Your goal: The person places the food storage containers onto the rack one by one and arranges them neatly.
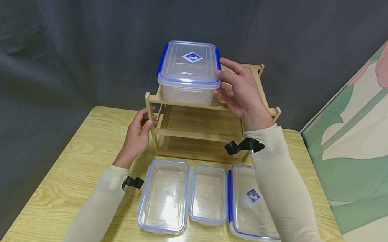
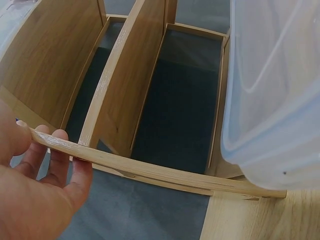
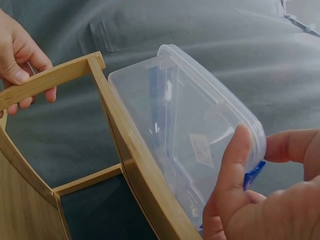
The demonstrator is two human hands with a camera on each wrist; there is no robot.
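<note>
A clear plastic food container (image 1: pixel 189 72) with a blue-clipped lid sits on the top shelf of a wooden rack (image 1: pixel 196 134), towards its left end. My right hand (image 1: pixel 239 90) holds the container at its right side. The right wrist view shows the thumb on the container's wall and fingers by the lid rim and blue clip. At the rack's left front post, my left hand (image 1: pixel 137 137) grips the wood. In the left wrist view its thumb and fingers (image 2: pixel 57 155) lie on opposite sides of the post.
Three more clear containers stand in a row on the wooden table before the rack: a large one (image 1: pixel 164 195) at left, a narrower one (image 1: pixel 210 193) in the middle, and a lidded one (image 1: pixel 252 208) at right, partly hidden by my right arm. A dark curtain (image 1: pixel 203 14) hangs behind.
</note>
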